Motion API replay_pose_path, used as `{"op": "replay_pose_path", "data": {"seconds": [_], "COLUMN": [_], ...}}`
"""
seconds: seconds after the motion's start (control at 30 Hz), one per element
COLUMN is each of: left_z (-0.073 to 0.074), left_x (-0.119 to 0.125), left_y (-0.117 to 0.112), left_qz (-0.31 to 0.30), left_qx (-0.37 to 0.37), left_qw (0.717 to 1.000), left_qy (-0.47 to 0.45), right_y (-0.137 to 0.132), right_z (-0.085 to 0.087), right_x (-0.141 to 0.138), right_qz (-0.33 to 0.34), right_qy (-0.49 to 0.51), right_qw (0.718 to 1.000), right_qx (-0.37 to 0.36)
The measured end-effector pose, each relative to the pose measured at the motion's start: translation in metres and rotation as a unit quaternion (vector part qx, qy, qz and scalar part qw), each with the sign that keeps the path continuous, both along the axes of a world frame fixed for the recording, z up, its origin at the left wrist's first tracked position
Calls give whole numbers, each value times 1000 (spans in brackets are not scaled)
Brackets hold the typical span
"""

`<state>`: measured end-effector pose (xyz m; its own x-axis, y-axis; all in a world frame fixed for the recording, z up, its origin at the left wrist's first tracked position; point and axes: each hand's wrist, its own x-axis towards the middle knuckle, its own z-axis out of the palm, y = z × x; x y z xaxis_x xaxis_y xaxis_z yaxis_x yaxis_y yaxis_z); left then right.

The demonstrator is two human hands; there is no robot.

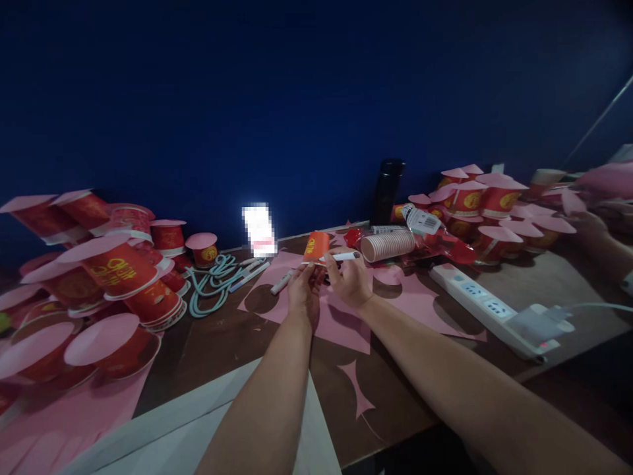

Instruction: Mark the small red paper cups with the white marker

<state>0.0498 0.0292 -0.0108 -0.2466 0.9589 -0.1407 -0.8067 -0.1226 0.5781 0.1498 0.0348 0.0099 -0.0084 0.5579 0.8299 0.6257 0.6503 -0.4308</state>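
Observation:
My left hand [305, 290] grips a red paper cup [316, 245] with yellow lettering, near its lower rim. The cup is tilted above the pink paper sheets on the table. Between the fingers of my right hand [351, 280] is a white marker pen [341, 256], its left end close against the cup. Whether the tip touches the cup I cannot tell. Beneath both hands lies pink paper [341, 330] with round holes cut out of it. A second marker [281, 282] rests on the paper just left of my hands.
Red cups with pink paper discs are heaped at left [119, 267] and right [467, 198]. A stack of paper cups [390, 245] lies behind my right hand, near a black bottle [388, 191]. A power strip [475, 300], a coiled cable [210, 307] and a lit phone [260, 227] surround the workspace. Another person's hand [593, 234] is far right.

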Motion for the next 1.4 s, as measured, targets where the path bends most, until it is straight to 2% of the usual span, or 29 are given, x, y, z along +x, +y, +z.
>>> {"op": "replay_pose_path", "data": {"seconds": [0.53,0.77,0.83,0.9,0.93,1.03,1.1,1.17,1.27,1.33,1.4], "left_z": [-1,2,4,5,5,5,4,3,2,1,-1], "left_x": [-1,-1,-1,-1,-1,-1,0,2,6,9,10], "left_y": [2,4,3,2,2,1,0,0,-3,-5,-5], "left_qz": [-5,12,7,1,-4,-22,-39,-44,-50,-100,-119], "left_qx": [-4,-31,-37,-40,-42,-56,-56,-55,-32,-23,-22], "left_qw": [1000,998,998,997,996,996,996,996,998,995,992], "left_qy": [-21,-52,-59,-70,-73,-71,-62,-55,-24,17,38], "right_y": [3,9,16,23,26,31,31,31,32,35,38], "right_z": [-4,-7,-10,-14,-16,-19,-18,-17,-20,-24,-30], "right_x": [0,5,5,5,4,1,0,-1,0,1,2], "right_qz": [17,55,47,50,58,116,157,189,158,141,135], "right_qy": [4,115,163,227,266,367,397,409,429,415,379], "right_qw": [1000,990,980,958,938,856,824,815,820,835,858], "right_qx": [-7,-53,-100,-168,-213,-345,-372,-363,-344,-333,-318]}}
